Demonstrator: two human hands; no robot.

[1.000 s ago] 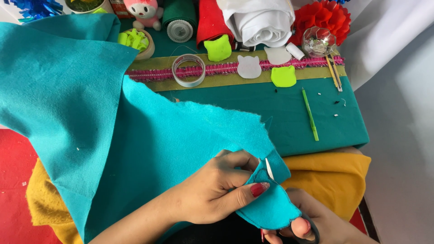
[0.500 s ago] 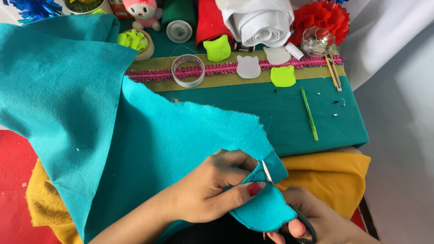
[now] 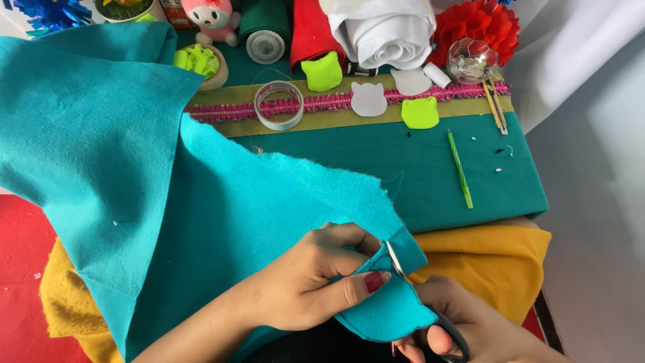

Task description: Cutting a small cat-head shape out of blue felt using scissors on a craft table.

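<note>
A big sheet of turquoise felt [image 3: 168,181] drapes from the upper left down to my hands. My left hand [image 3: 316,282] pinches its lower corner between thumb and fingers, folding the edge. My right hand [image 3: 463,329] at the bottom edge grips black-handled scissors [image 3: 403,282]; the silver blades rise into the felt corner just beside my left thumb. Much of the right hand is hidden under the felt flap.
A dark teal cloth [image 3: 430,168] covers the table, over yellow felt [image 3: 497,262] and red felt [image 3: 27,262]. On it lie a green stick [image 3: 461,169], a pink trim strip [image 3: 336,102], a tape roll [image 3: 278,105], small cat-shaped felt cut-outs [image 3: 420,112], fabric rolls [image 3: 383,30], and a plush toy [image 3: 213,17].
The scissor blades have worked a little further up into the felt corner. My left hand has shifted its pinch slightly; the felt flap has turned a bit.
</note>
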